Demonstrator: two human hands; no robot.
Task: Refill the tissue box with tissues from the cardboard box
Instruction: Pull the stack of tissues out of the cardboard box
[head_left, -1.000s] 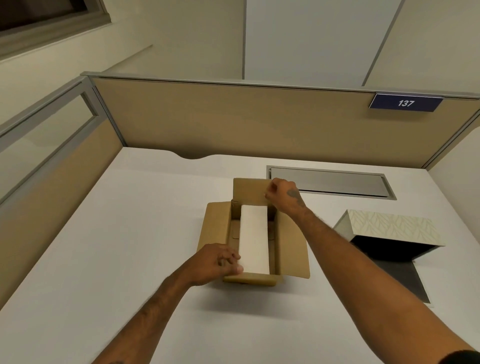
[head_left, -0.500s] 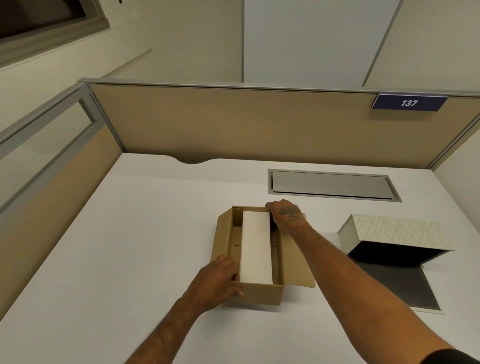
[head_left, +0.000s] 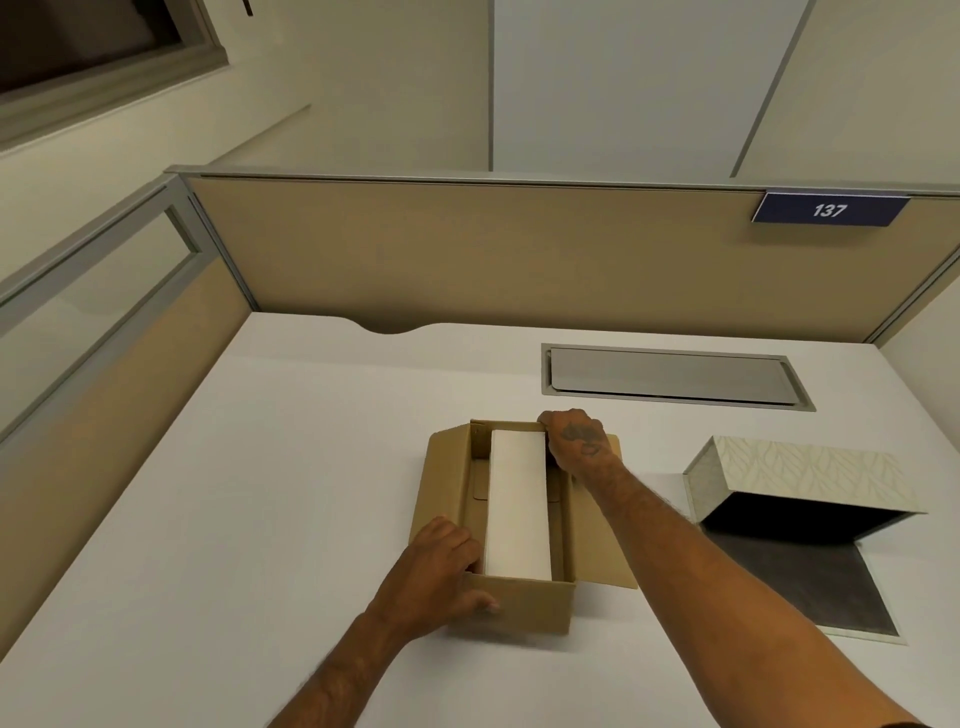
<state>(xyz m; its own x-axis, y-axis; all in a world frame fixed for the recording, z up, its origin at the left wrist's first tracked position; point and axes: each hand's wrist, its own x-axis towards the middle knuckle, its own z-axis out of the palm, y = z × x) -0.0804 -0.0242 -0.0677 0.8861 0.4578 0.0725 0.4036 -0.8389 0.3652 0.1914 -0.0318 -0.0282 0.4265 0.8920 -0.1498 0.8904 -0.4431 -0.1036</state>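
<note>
An open brown cardboard box (head_left: 524, 605) stands on the white desk, side flaps spread. A white stack of tissues (head_left: 518, 506) lies lengthwise inside it. My left hand (head_left: 441, 577) is at the near end, fingers curled over the rim against the stack's near end, thumb on the box's front wall. My right hand (head_left: 576, 439) is at the far end, fingers curled down over the stack's far right corner. To the right, a leaf-patterned tissue box (head_left: 795, 475) lies open, its dark inside and dark flap facing me.
The white desk (head_left: 260, 493) is enclosed by tan partition walls (head_left: 467, 249) at the back and left. A grey metal cable hatch (head_left: 670, 376) is set into the desk behind the boxes. A blue sign reading 137 (head_left: 828, 209) hangs on the partition.
The far end flap that my right hand held up is down now, and that hand has dropped onto the stack's far end. My left hand has shifted down to the near rim.
</note>
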